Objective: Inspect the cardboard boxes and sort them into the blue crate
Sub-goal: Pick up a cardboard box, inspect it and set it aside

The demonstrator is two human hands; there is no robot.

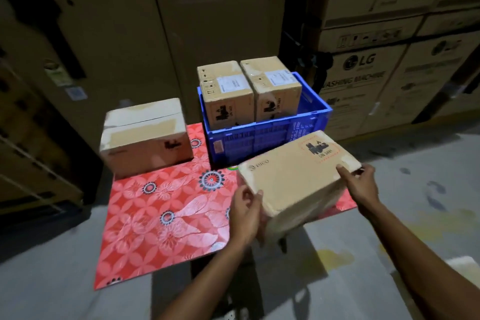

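A cardboard box [293, 179] is held tilted in the air, over the near right corner of the bench [161, 215] and just in front of the blue crate [262, 138]. Its top face shows a red-bordered hazard mark near the far right corner. The left grip [246, 213] (a bare hand) clasps the box's near left corner, thumb on the top face and fingers wrapped against the side. The right grip [361, 184] grasps the right end, thumb lying on the top edge and fingers curled round the end face.

The crate stands at the back of the bench, which is covered in a red flowered sheet. Two boxes stand side by side inside the crate, the left one [226, 96] and the right one [272, 88], both rising above its rim and each bearing a white label. Another box [145, 138] rests on the bench's far left corner, just beside the crate.

Tall brown cartons [155, 34] stand behind, more printed cartons [368, 75] are stacked to the right, and grey floor [415, 215] lies around
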